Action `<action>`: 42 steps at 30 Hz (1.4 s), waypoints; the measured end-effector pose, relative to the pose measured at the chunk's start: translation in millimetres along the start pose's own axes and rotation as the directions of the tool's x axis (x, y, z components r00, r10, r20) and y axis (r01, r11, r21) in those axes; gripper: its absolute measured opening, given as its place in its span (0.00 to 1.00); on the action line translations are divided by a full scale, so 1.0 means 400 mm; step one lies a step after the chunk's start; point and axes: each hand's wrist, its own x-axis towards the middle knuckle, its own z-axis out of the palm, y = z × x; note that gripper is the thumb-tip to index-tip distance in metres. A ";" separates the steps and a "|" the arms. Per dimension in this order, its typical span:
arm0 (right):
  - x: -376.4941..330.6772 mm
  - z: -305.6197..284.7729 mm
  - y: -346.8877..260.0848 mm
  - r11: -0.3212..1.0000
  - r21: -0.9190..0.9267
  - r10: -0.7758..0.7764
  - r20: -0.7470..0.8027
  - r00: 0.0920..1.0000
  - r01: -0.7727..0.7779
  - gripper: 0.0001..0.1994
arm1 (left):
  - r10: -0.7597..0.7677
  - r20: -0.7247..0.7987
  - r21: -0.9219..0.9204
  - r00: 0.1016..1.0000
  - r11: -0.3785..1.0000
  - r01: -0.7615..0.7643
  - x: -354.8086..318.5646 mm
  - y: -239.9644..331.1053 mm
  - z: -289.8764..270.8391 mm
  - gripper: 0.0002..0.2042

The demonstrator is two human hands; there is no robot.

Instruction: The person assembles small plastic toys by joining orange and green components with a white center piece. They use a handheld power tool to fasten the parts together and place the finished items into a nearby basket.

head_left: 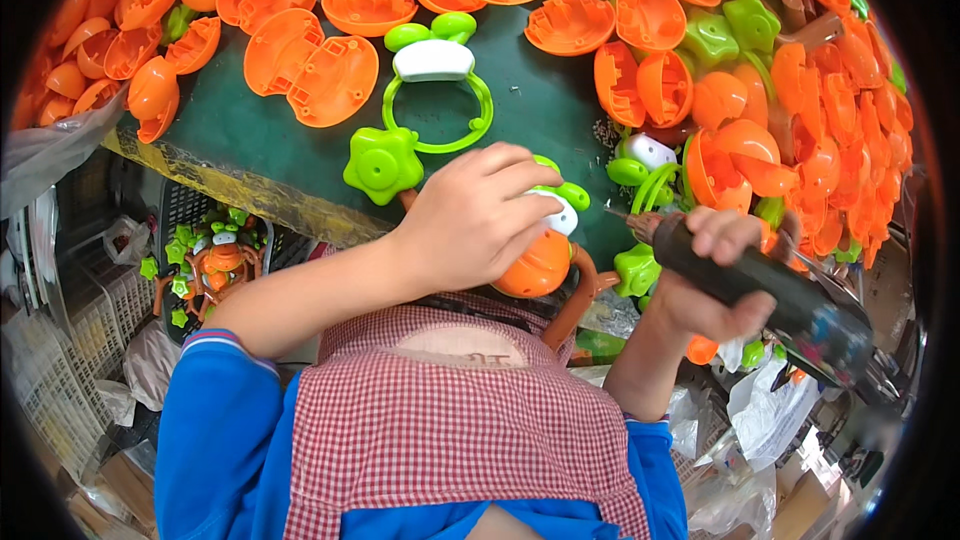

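My left hand [475, 215] is closed over a plastic toy with a round orange body [537, 268], a white-and-green head piece [560, 205] and brown curved limbs [572, 312], at the near edge of the table. A green star-shaped piece [383, 164] sticks out beyond my wrist. My right hand [715, 290] grips a black power screwdriver [765, 295]. Its bit points left, just right of the toy and apart from it. Beyond my left hand lies a green ring with a white top [434, 61].
Heaps of orange shell halves [330, 80] cover the table's far side and right. Green star pieces [750, 22] lie among them. Below the left table edge, a dark crate [182, 202] holds toys with orange bodies. Plastic bags [765, 410] lie at the lower right.
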 end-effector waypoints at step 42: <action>-0.099 0.055 -0.088 0.990 0.135 -0.040 0.055 0.998 0.033 0.48 | -0.015 0.157 -0.098 0.988 0.995 0.030 -0.002 0.054 0.060 0.14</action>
